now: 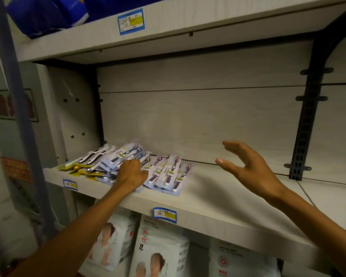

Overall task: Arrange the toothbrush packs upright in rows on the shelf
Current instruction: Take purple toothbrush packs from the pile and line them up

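Observation:
Several toothbrush packs lie flat in a loose heap on the left part of the pale wooden shelf (218,198). Light blue packs (126,151) are piled in the middle, yellow-backed packs (88,163) lie at the far left, and packs with purple brushes (168,173) fan out to the right. My left hand (131,173) rests on the heap with its fingers curled down into the light blue packs. My right hand (246,166) hovers open above the bare shelf to the right, fingers spread and holding nothing.
The shelf's back panel (198,120) is bare. A black slotted upright (306,124) bounds the bay on the right. Blue bags (48,15) sit on the shelf above. White diaper packs (158,252) fill the shelf below. Price labels (164,215) hang on the shelf's front edge.

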